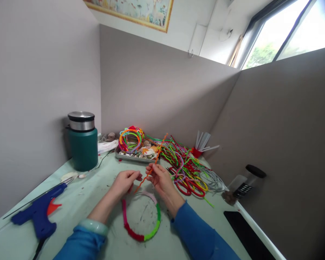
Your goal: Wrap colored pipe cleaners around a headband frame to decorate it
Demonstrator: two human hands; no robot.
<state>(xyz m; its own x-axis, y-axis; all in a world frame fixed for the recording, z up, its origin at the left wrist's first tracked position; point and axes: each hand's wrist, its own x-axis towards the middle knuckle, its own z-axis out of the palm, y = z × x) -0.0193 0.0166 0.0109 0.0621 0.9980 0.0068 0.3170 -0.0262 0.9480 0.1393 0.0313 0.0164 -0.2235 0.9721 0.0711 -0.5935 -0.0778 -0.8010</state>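
My right hand pinches an orange pipe cleaner, which slants from upper right down between my two hands. Its lower end hangs above a ring wound in pink, dark red, green and lilac. My left hand is closed, fingertips curled beside the orange pipe cleaner; whether they grip anything is hidden. The top of the ring lies partly behind my hands, and the rest rests flat on the table cover. Behind them a metal tray holds shells or button-like pieces, with several colourful wound rings on top.
Tangled pipe cleaners lie to the right, red scissors among them. A blue glue gun lies left, near a green flask. Glue sticks stand in a red cup. A black strip lies at right.
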